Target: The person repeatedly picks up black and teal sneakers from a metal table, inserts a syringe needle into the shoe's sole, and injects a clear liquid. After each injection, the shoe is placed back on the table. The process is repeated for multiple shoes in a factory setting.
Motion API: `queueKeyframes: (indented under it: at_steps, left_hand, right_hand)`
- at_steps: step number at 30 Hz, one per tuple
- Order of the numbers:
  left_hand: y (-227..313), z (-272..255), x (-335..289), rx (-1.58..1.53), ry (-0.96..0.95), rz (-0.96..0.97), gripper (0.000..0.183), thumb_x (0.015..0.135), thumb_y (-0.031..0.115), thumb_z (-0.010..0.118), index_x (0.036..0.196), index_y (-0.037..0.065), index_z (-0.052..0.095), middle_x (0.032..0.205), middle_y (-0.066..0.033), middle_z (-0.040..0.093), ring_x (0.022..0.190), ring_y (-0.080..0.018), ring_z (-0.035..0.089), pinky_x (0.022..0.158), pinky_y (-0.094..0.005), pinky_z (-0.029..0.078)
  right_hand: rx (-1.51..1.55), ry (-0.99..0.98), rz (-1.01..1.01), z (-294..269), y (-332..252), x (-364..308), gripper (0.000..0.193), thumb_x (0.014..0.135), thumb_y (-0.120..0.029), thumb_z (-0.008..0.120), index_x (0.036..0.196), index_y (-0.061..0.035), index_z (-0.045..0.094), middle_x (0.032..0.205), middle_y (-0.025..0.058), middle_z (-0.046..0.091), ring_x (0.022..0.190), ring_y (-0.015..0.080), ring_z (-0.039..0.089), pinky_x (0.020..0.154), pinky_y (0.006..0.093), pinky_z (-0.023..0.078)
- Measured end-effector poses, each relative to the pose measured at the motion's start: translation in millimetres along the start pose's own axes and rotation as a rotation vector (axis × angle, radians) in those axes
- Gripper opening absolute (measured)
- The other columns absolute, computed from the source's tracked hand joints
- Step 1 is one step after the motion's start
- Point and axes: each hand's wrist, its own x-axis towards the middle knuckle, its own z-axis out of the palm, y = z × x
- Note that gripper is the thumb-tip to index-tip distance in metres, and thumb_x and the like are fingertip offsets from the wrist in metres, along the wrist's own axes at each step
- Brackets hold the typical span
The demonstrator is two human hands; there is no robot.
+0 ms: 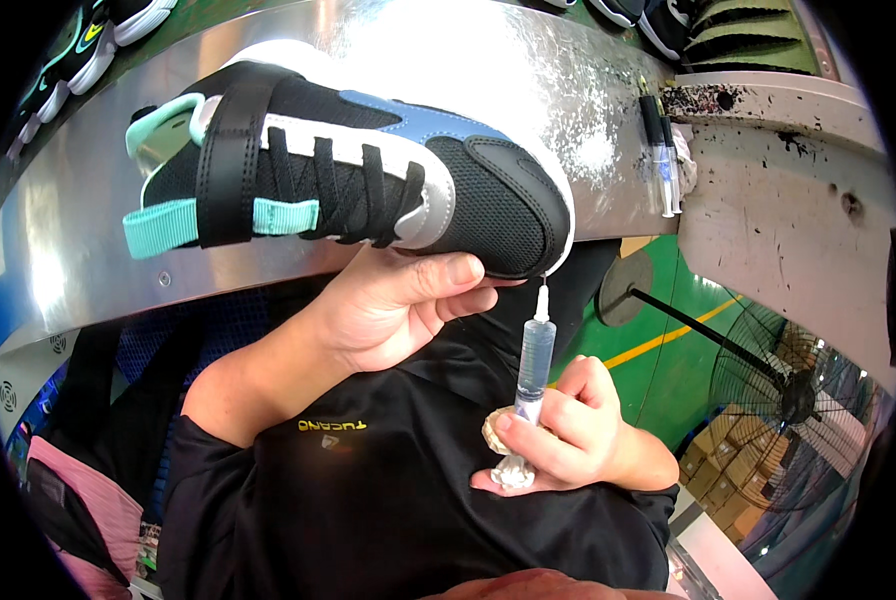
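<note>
A black sneaker (488, 200) with blue, grey and turquoise parts and a white sole lies tilted on its side over the bench edge. My left hand (398, 310) grips it from below, thumb stretched along the edge near the toe. In my right hand (578, 430) is a clear syringe (535, 355) holding clear liquid, pointing up. Its thin needle tip meets the seam between the sneaker's toe and sole. My right fingers wrap round the barrel's lower end, and whitish wrapping (513, 470) covers the plunger end by my thumb.
The shiny metal bench (608, 130) spans the far side. Two more syringes (663, 160) lie at its right, beside a stained pale panel (788, 210). Other sneakers (93, 50) stand far left. A black fan (793, 400) and cardboard boxes (733, 460) are at right.
</note>
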Motion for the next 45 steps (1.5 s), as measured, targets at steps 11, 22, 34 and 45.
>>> queueKeyframes:
  at_steps: [11, 22, 34, 45]
  left_hand:
    - [2, 1, -5, -0.052, -0.003, -0.002, 0.031, 0.082, -0.001, 0.062, 0.112, 0.001, 0.057, 0.107, -0.0123, 0.063, 0.098, -0.0242, 0.062, 0.08, -0.032, 0.055]
    - [62, -7, -126, 0.555, 0.531, 0.355, 0.075, 0.066, 0.012, 0.075, 0.128, -0.006, 0.037, 0.115, -0.0134, 0.056, 0.104, -0.0221, 0.058, 0.092, -0.0335, 0.046]
    - [192, 13, 186, 1.002, 0.298, 0.426, 0.037, 0.084, 0.02, 0.064, 0.109, -0.005, 0.052, 0.1, -0.015, 0.062, 0.084, -0.0194, 0.063, 0.077, -0.0312, 0.054]
    - [244, -22, 20, 1.353, 0.699, 0.912, 0.043, 0.084, 0.011, 0.062, 0.116, -0.003, 0.036, 0.098, -0.0144, 0.055, 0.081, -0.0195, 0.06, 0.071, -0.0292, 0.05]
  right_hand:
    - [-0.042, 0.201, -0.052, -1, 0, -5, 0.037, 0.069, -0.042, 0.075, 0.084, -0.0109, 0.062, 0.067, -0.0041, 0.051, 0.053, 0.0129, 0.035, 0.049, 0.0261, 0.025]
    - [0.037, 0.327, 0.119, 29, 110, 20, 0.081, 0.057, -0.055, 0.079, 0.112, -0.0024, 0.05, 0.094, 0.0088, 0.057, 0.077, 0.0271, 0.046, 0.07, 0.038, 0.038]
    - [-0.015, 0.416, 0.175, 34, 133, 35, 0.075, 0.051, -0.04, 0.085, 0.111, -0.0065, 0.053, 0.096, 0.0127, 0.048, 0.082, 0.03, 0.046, 0.071, 0.0394, 0.041]
    - [0.195, 0.443, 0.223, 29, 133, 20, 0.082, 0.054, -0.051, 0.083, 0.114, -0.0047, 0.048, 0.095, 0.0123, 0.048, 0.08, 0.0272, 0.046, 0.069, 0.0364, 0.041]
